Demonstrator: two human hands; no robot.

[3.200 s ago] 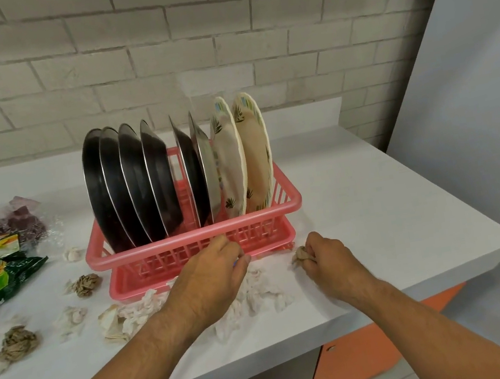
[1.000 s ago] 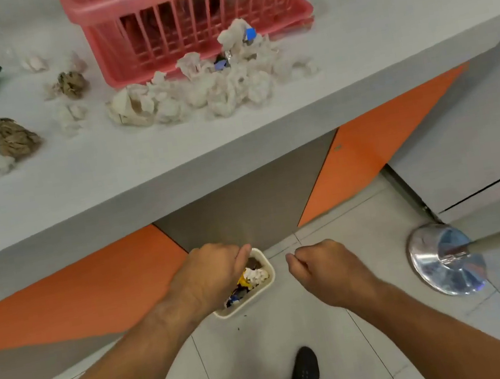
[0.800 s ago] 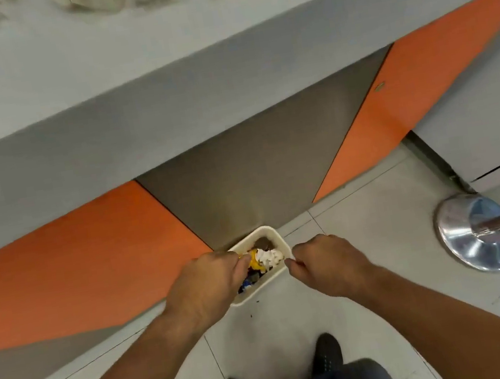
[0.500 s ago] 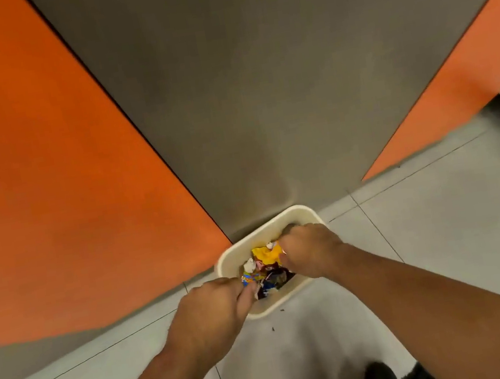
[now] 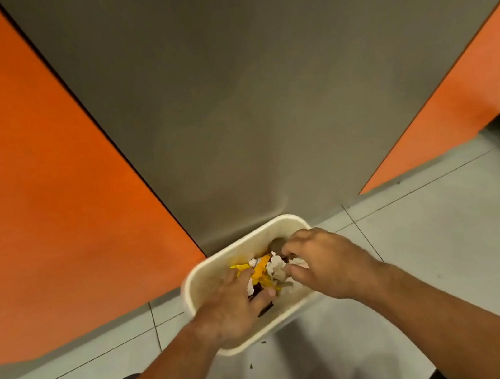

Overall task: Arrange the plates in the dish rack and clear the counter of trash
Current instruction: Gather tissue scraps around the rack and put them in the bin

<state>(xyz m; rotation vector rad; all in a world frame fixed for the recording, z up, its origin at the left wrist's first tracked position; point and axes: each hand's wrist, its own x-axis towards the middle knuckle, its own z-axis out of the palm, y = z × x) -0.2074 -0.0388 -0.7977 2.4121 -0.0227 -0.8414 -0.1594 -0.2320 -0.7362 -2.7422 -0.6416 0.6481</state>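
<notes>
Trash step in progress, I judge: both hands are over the bin (image 5: 243, 238). Plates, rack and table are out of view, so what remains is unknown.

Trash (image 5: 267, 268) is heaped mid-bin toward the far rim:
- crumpled white paper (image 5: 276, 263)
- glossy yellow wrapper (image 5: 259, 270)
- brownish wad (image 5: 277, 244)

The bin is smooth cream plastic, a rounded rectangle, on the tiled floor (image 5: 412, 229) against the grey panel (image 5: 259, 89).

Left hand (image 5: 237, 302): fingers fairly straight, down among the trash; can't tell if it grips any. Right hand (image 5: 325, 262): loosely curled, fingers spread, nothing visibly held.

My bare forearms reach forward and down, drawing close together at the wrists. My left hand (image 5: 235, 303) lies palm down, fingers stretched out, thumb set apart. My right hand (image 5: 329, 262) is just beside it, knuckles up, its fingers loosely curled, with a gap between thumb and forefinger.
</notes>
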